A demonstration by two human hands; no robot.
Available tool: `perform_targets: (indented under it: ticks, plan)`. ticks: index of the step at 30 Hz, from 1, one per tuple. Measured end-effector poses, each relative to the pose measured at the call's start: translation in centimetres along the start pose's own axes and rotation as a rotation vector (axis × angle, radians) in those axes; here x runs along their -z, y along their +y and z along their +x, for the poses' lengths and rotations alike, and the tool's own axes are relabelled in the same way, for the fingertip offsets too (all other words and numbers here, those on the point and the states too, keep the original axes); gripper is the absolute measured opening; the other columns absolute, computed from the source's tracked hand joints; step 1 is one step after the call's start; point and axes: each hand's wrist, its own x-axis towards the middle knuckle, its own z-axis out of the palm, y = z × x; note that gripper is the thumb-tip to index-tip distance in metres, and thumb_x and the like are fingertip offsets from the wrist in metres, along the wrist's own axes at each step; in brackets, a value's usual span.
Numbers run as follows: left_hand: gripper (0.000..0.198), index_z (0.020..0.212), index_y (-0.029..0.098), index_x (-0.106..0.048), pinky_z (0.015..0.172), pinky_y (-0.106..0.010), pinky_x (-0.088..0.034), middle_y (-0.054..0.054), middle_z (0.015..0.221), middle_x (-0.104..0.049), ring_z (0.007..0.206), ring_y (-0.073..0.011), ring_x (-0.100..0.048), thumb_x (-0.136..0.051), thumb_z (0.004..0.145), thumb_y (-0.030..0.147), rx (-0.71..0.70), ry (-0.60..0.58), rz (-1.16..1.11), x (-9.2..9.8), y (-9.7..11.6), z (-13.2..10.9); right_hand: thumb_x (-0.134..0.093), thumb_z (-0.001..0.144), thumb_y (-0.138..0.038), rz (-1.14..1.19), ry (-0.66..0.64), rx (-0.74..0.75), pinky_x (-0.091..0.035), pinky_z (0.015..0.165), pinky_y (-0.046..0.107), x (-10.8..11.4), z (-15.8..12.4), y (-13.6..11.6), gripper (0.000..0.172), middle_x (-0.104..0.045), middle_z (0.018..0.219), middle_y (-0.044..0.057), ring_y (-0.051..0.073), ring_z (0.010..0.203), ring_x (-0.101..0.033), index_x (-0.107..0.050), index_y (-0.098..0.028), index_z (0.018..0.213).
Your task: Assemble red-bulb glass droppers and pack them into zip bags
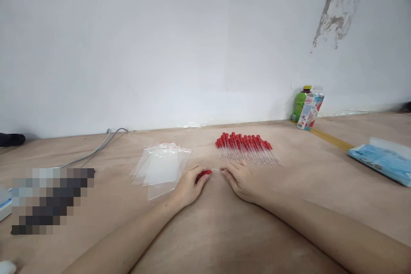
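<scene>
One glass dropper with a red rubber bulb (pixel 207 173) lies between my hands on the wooden table. My left hand (pixel 189 186) is closed, pinching its red bulb end. My right hand (pixel 240 177) pinches the clear glass tip. A heap of several more red-bulbed droppers (pixel 247 147) lies just beyond my right hand. A loose stack of clear zip bags with red seal strips (pixel 161 166) lies just left of my left hand.
A grey cable (pixel 96 149) runs along the table at the back left. Two drink bottles (pixel 307 108) stand against the white wall at the back right. A blue tissue pack (pixel 383 160) lies at the right edge. A blurred-out patch covers the near left.
</scene>
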Motion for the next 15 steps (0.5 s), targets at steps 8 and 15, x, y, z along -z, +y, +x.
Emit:
perform_targets:
  ticks: [8, 15]
  plan:
    - [0.017, 0.091, 0.019, -0.059, 0.069, -0.026, -0.043, -0.002, 0.084, -0.062, 0.078, -0.0159, -0.056, -0.045, 0.084, 0.023, 0.03, 0.005, -0.071, -0.12, -0.17, -0.01, -0.034, 0.088, -0.02, 0.088, -0.014, -0.01, -0.032, 0.073, 0.03, -0.23, 0.08, 0.27, 0.02, -0.061, 0.088, 0.003, 0.015, 0.08, -0.054, -0.053, -0.019, 0.091]
    - [0.017, 0.089, 0.018, -0.059, 0.061, -0.023, -0.043, 0.0, 0.077, -0.062, 0.068, -0.0134, -0.055, -0.045, 0.083, 0.026, 0.061, 0.003, -0.126, -0.09, -0.1, -0.02, -0.034, 0.088, -0.023, 0.094, -0.07, -0.031, -0.03, 0.073, 0.03, -0.38, 0.13, 0.39, 0.021, -0.063, 0.089, 0.003, 0.014, 0.077, -0.055, -0.055, -0.02, 0.092]
